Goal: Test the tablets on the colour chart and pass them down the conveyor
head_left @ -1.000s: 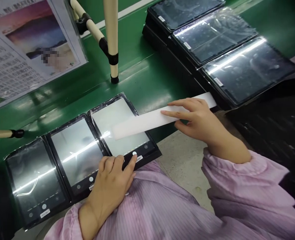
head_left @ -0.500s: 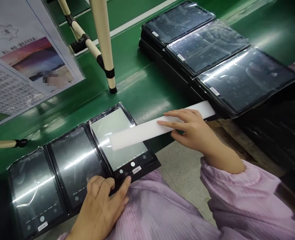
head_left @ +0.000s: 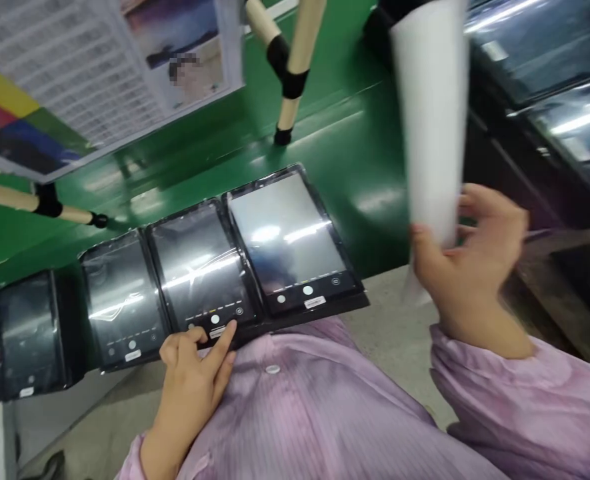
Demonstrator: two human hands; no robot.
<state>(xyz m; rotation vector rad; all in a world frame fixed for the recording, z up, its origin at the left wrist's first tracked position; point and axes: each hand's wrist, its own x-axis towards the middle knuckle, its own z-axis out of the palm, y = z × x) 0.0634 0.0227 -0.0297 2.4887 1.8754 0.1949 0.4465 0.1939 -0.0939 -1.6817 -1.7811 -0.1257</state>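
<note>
Several black tablets lie in a row along the near edge of the green belt [head_left: 365,147]. My left hand [head_left: 195,373] is curled, its forefinger stretched out and touching the bottom edge of the middle tablet [head_left: 199,267], just below its on-screen buttons. The tablet to its right [head_left: 289,233] shows a bright grey screen. My right hand [head_left: 469,267] is closed round the lower end of a long white strip [head_left: 432,113], which stands nearly upright and is blurred by motion. A darker tablet [head_left: 119,293] lies left of the middle one.
More dark tablets in film [head_left: 549,60] are stacked at the right on the belt. A printed sheet with a colour chart [head_left: 75,73] hangs at upper left on a cream pipe frame [head_left: 295,73]. A cream bar [head_left: 29,203] juts in from the left. Concrete floor [head_left: 389,340] shows below.
My right hand has swung the white strip from lying flat over the right tablet to nearly upright. My left forefinger has shifted from the right tablet to the middle one. The view turned left.
</note>
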